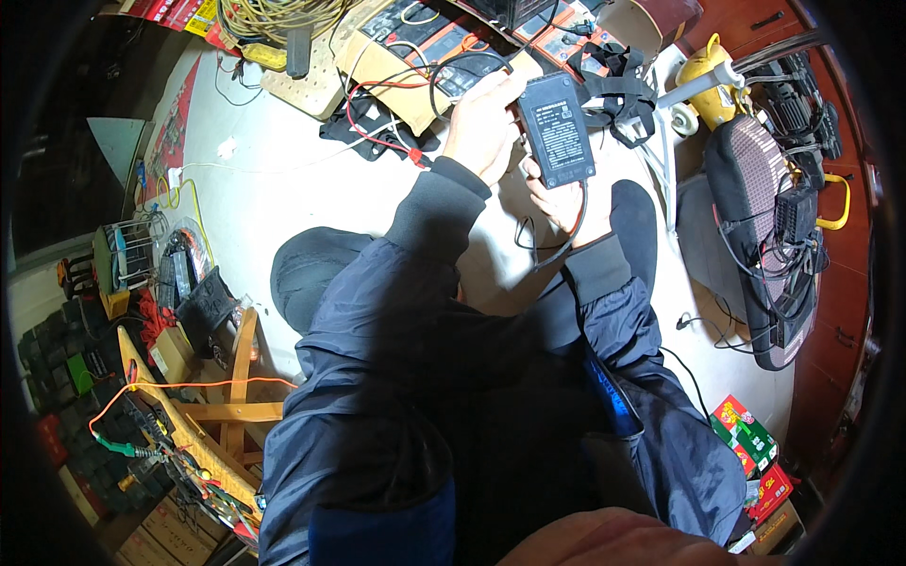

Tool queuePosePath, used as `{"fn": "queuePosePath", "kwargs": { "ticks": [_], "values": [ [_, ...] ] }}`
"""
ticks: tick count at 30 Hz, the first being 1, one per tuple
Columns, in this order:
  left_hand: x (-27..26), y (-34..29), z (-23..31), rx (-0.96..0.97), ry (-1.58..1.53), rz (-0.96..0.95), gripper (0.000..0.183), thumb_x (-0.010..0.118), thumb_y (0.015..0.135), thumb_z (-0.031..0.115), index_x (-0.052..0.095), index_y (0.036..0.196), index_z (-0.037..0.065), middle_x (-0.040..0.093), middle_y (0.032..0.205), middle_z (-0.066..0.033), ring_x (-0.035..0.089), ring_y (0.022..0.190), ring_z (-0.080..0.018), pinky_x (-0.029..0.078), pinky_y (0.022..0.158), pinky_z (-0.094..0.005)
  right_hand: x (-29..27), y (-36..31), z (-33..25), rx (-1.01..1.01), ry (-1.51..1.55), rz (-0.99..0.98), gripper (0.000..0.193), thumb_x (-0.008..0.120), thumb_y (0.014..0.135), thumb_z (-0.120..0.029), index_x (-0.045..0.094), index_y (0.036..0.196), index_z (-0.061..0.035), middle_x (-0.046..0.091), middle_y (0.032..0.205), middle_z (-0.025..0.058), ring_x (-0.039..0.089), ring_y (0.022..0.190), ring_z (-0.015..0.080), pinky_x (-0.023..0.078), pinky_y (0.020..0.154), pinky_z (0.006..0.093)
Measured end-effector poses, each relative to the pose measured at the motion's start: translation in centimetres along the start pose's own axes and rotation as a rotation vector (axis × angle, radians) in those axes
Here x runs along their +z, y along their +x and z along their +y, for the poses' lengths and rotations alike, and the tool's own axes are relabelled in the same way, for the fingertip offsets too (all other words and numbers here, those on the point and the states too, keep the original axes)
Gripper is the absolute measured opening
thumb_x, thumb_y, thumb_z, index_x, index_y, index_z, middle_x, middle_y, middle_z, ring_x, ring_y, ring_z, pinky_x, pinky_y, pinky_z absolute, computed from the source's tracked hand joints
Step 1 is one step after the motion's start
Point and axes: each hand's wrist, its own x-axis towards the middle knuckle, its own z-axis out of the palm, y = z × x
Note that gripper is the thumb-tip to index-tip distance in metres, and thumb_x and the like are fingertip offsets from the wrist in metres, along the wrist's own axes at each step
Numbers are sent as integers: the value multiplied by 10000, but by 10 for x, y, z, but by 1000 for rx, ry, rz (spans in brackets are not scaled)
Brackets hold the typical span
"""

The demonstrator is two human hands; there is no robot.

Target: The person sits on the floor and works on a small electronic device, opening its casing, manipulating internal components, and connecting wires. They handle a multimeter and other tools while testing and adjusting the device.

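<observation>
A black power adapter (555, 130) with a pale printed label is held up in front of me, tilted slightly. My right hand (564, 200) grips its lower end from beneath, the fingers partly hidden behind it. From that lower end a black cord (569, 247) hangs in a loop past my right wrist. My left hand (483, 127) is closed at the adapter's upper left edge, with some fingers out of sight. Just beyond that hand a black cable arcs over an open box of batteries (453, 47). A red wire connector (417, 157) lies by my left cuff.
Coiled yellowish cable (274, 19) lies at the far left. A wooden stool (236, 406) with tools stands on the left. On the right are a yellow watering can (708, 80), a black padded seat (746, 189) covered in cables, and colourful boxes (750, 439) nearer me.
</observation>
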Motion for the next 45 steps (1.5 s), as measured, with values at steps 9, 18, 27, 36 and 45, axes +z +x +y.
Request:
{"fn": "queuePosePath", "kwargs": {
  "ticks": [9,18,27,36,45],
  "values": [
    [5,-1,3,32,72,-17,242,551,1079,184,631,1243,25,677,1169,-73,658,1071,-169,531,975,-333,0,-4,5,-97,-85,89,702,348,1053,-555,484,1439,16,582,1168,262,606,757,279,521,524,314],
    [-3,3,-1,22,-132,-63,278,512,1096,220,611,1251,12,679,1186,-112,668,1096,-219,543,984,-373,-3,-2,-11,-25,-117,-444,583,399,1043,-422,556,1369,35,659,1241,284,692,966,378,598,704,425],
    [29,-20,-1,86,-366,-77,613,362,1102,562,558,1324,26,673,1199,-110,661,1117,-253,518,1027,-411,63,-30,5,-972,-1678,-6,694,702,922,-314,487,1532,-62,616,1123,177,610,970,307,511,892,383],
    [23,-34,17,19,-350,54,819,404,996,747,515,1354,18,660,1192,-215,640,1186,-382,534,1023,-562,76,-42,7,-869,-1493,-95,864,818,824,-334,457,1547,-29,577,1202,79,546,962,155,477,854,284],
    [23,-34,23,47,-275,-38,1016,330,932,857,434,1434,-20,623,1226,-306,622,1194,-460,528,1004,-589,67,-41,-1,-460,-965,-219,434,698,955,-149,491,1307,-2,659,1156,106,628,943,106,514,829,259]
  ]
}}
